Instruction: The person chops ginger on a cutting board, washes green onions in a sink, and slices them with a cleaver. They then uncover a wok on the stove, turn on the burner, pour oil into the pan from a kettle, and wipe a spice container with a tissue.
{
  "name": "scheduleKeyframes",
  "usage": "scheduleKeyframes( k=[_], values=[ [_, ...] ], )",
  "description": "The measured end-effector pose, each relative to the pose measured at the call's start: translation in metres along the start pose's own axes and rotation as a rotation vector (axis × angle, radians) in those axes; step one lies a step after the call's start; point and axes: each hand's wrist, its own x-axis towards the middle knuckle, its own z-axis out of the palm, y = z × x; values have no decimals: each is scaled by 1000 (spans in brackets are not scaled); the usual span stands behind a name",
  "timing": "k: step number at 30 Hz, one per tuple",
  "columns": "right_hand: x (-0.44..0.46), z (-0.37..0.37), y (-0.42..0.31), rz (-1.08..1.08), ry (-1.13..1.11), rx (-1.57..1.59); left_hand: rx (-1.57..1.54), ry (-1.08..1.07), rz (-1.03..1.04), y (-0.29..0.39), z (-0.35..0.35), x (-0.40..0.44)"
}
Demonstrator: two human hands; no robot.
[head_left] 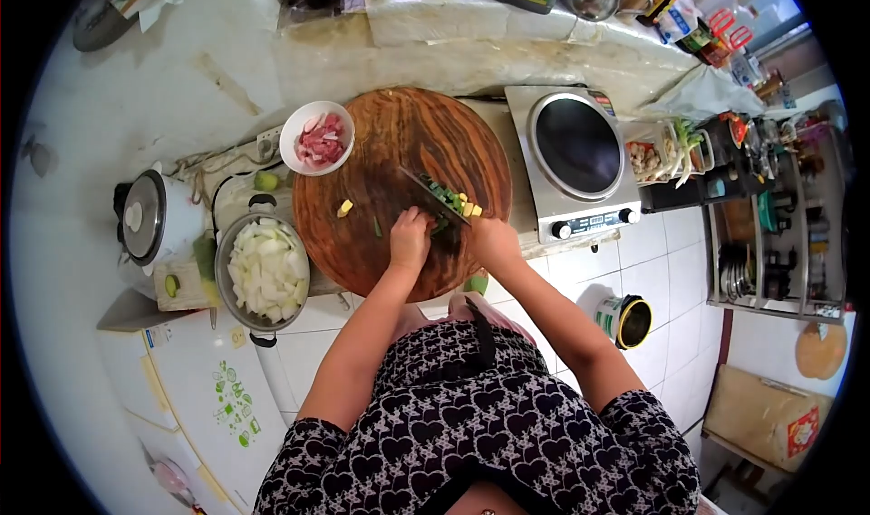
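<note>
Pointing diagonally forward-left, knife [435, 197] gripped by right hand [495, 241]; left hand [410, 239] seemingly touches greens [440, 225].

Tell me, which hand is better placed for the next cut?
Likely the right hand: it grips the knife, whose blade is at the greens. The left hand, beside them, holds no knife.

The left hand [410, 241] is near the centre of the frame, palm down, its fingers bunched and pointing upward. The right hand [494, 243] is just to its right, closed in a grip, knuckles up. The left forearm [357, 347] slants to the lower left, the right forearm [564, 317] to the lower right, both bare.
</note>
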Motion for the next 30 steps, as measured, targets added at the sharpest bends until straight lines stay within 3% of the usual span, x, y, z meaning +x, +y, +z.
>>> scheduleKeyframes(
  k=[5,9,16,24,30],
  values=[
    [-21,-22,-15,14,-233,-124,0,39,0,0,3,-2],
    [-8,3,-26,53,-227,-90,38,52,21,-2,7,-3],
    [8,19,-7,49,8,63,-145,-5,53,-1,-6,-12],
    [-25,-34,-15,-2,-195,-94,-88,25,45,-6,-4,-14],
    [-13,5,-26,94,-289,-73,-52,29,77,-9,-2,-14]
  ],
)
